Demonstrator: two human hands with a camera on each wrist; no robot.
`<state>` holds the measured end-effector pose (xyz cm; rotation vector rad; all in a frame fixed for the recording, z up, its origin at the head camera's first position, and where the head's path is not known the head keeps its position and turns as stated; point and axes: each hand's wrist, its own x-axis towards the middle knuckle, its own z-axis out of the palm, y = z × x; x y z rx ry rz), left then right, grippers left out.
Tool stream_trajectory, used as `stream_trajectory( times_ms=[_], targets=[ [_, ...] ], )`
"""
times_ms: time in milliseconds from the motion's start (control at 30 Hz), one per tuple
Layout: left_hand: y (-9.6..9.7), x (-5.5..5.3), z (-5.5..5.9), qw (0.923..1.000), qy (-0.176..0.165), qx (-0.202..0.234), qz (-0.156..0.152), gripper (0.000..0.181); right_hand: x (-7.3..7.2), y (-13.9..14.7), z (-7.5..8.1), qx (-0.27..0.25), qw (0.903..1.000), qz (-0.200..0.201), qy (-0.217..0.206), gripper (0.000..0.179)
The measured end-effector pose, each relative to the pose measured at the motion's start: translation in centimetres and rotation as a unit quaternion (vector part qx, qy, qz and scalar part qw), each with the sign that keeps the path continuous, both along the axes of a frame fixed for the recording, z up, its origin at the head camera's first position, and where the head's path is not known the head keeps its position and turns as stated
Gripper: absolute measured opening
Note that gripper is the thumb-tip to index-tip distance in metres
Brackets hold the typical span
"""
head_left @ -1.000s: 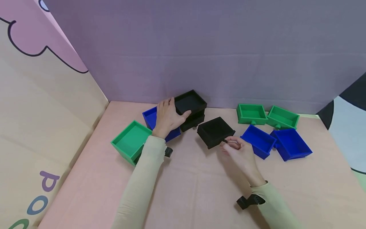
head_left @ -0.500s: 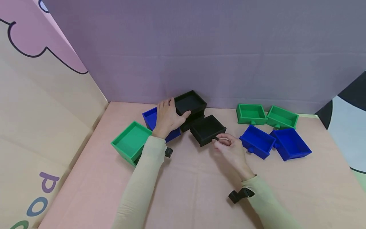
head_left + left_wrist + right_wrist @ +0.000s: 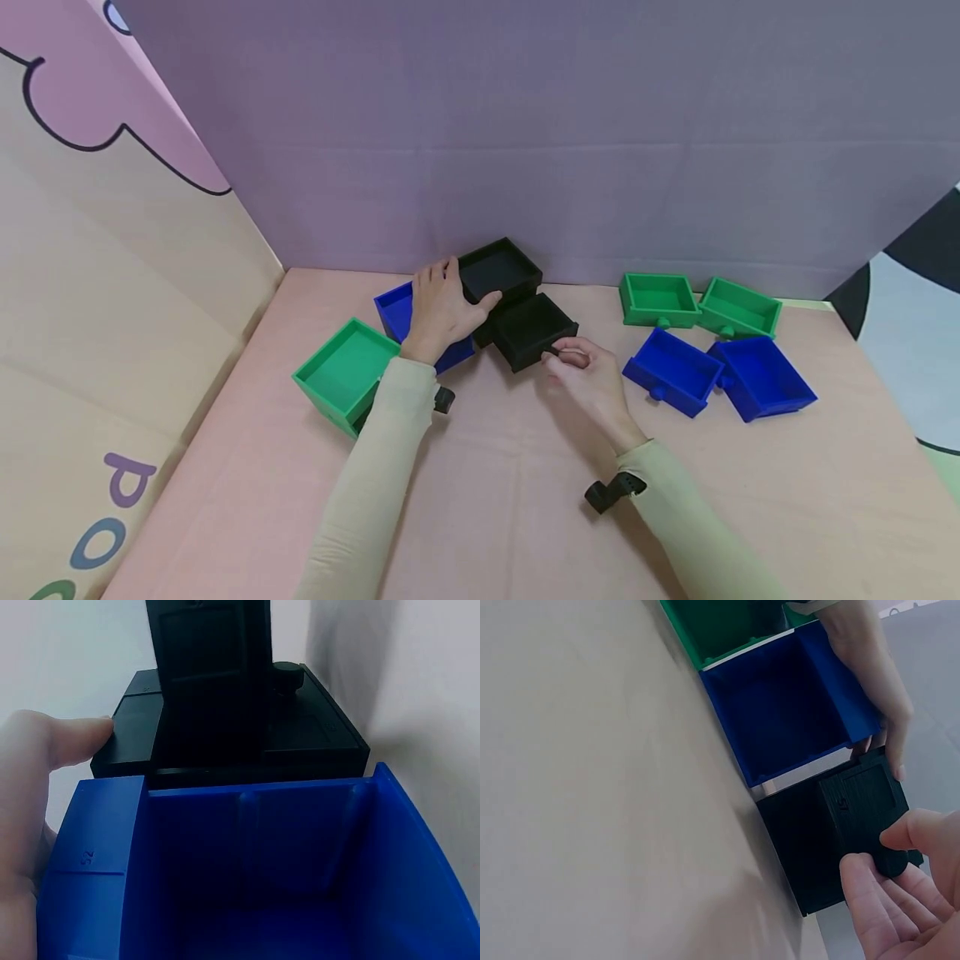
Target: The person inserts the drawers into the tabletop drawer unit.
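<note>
My right hand (image 3: pixel 596 387) pinches the small round knob (image 3: pixel 891 864) on the front of a shallow black drawer (image 3: pixel 531 329). That drawer slants up against the front of a black drawer case (image 3: pixel 498 268), overlapping its lower part. My left hand (image 3: pixel 444 312) rests spread over the left side of the black case, its thumb along the front edge. Beneath the palm stands a blue drawer case (image 3: pixel 97 847), partly hidden by the hand. In the left wrist view, the left thumb (image 3: pixel 81 740) touches the side of the black case.
A green drawer case (image 3: pixel 347 367) stands to the left, partly behind the left forearm. Over on the right lie two green drawers (image 3: pixel 660 298) and two blue drawers (image 3: pixel 675 371). A grey-purple cloth wall (image 3: pixel 600 167) closes off the back.
My right hand has carried the black drawer leftward and slightly back, from apart to right up against the black case. The left hand stays put.
</note>
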<state>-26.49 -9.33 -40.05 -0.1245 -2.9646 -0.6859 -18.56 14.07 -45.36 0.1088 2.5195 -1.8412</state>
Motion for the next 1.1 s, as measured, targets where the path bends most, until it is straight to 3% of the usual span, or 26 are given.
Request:
stream_trajectory(
  times_ms=[333,667,1100],
  targets=[
    [0.1,-0.1,0.0,0.9999,0.005,-0.009,-0.001,0.098,-0.8,-0.3,0.3,0.022,0.9996,-0.002,0.02,0.029],
    [0.0,-0.3,0.1,0.9999,0.004,-0.012,0.002,0.098,-0.8,-0.7,0.6,0.01,0.9997,0.003,0.024,0.03],
    [0.1,-0.2,0.0,0.9999,0.002,-0.015,0.005,0.098,-1.8,-0.8,-0.6,-0.005,1.0,-0.003,0.008,0.03]
  ],
)
